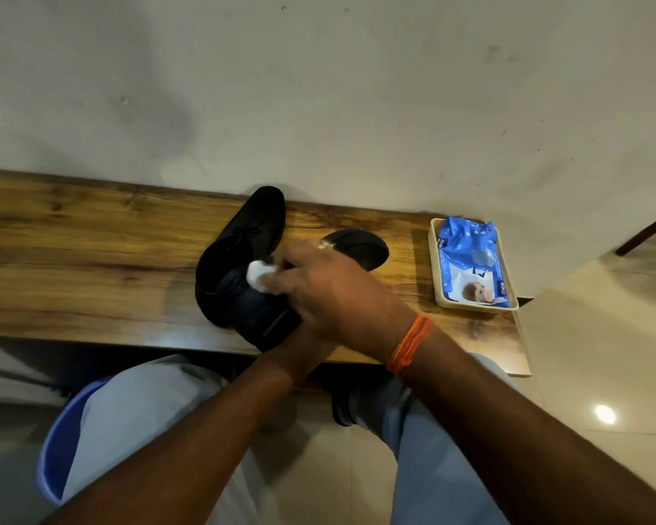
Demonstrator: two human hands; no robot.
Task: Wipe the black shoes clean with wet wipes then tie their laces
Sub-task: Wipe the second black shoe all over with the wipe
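Counter (91,259): a long wooden slab is running left to right against a pale wall, carrying both shoes and a tray near its right end.
Person: light trousers are showing at the bottom of the view, with both forearms reaching forward over the counter's near edge.
Far shoe (250,225): a black lace-up is lying on the counter with its toe pointing away toward the wall, just left of the hands.
Held shoe (243,301): the second black shoe is sitting tilted at the near edge of the counter, its opening facing the camera and its toe sticking out beyond the right hand.
Tray (434,267): a shallow cream tray is resting on the counter's right end, well apart from the shoes.
Wipes pack (470,259): a blue pack of wet wipes is lying inside the tray.
Right hand (330,286): it is crossing over the held shoe with fingers curled, pinching a wipe against the shoe's inner side; an orange thread band is circling the wrist.
Left hand (307,342): mostly hidden beneath the right hand, it is reaching up to the held shoe's heel; I cannot tell how its fingers are lying.
Wipe (257,273): a small white wad is pressing on the held shoe near its opening.
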